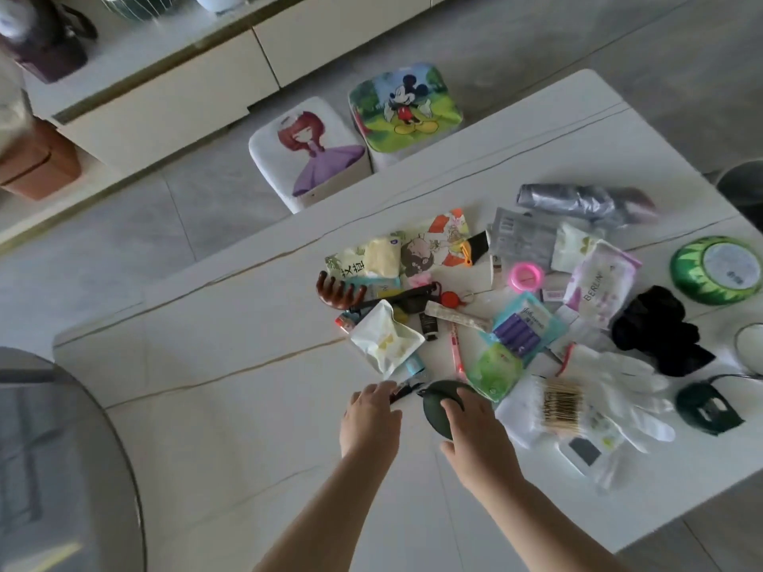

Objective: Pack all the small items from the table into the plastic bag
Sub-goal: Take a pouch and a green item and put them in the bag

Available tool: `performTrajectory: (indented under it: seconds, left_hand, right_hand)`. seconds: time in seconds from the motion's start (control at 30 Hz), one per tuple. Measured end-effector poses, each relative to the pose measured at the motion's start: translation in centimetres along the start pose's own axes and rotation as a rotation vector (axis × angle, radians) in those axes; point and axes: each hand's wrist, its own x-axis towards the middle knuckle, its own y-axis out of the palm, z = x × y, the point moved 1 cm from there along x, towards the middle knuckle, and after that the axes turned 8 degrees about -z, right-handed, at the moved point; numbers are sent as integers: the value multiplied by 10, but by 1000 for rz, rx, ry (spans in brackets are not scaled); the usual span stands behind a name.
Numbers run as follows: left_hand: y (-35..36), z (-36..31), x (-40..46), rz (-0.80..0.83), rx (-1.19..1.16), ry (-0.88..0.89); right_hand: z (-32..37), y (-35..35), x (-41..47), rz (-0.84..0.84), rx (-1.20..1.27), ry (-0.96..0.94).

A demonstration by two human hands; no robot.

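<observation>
The small items lie in a loose heap across the white table point(247, 365), none packed yet as far as can be judged. The nearest is a dark green round case point(439, 410) at the heap's near edge. The right hand point(475, 431) lies over its right side, fingers curled onto the top and thumb low by the near rim, so it appears to grip the case. Just to the left, the left hand point(371, 414) reaches with its fingertips at a thin black object point(406, 390); whether it pinches it or only touches, I cannot tell.

No bag can be surely told: a crumpled grey bundle point(586, 202) at the far side of the heap may be it. The sensible way is to open the bag first and set it close, then lift the case by its rim, not sliding it, since a green packet point(495, 371) and a bundle of cotton swabs point(561, 400) sit just beside it and could scatter.
</observation>
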Motion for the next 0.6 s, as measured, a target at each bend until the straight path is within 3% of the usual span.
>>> performTrajectory:
  seconds: [0.23, 0.43, 0.6]
  left_hand:
    - [32, 6, 28, -43, 46, -2]
    - [34, 2, 33, 18, 68, -30]
    - [24, 0, 24, 115, -73, -74]
  right_hand:
    - [-12, 32, 10, -49, -86, -21]
    - [-17, 32, 9, -156, -112, -173]
    - [-14, 18, 9, -190, 34, -104]
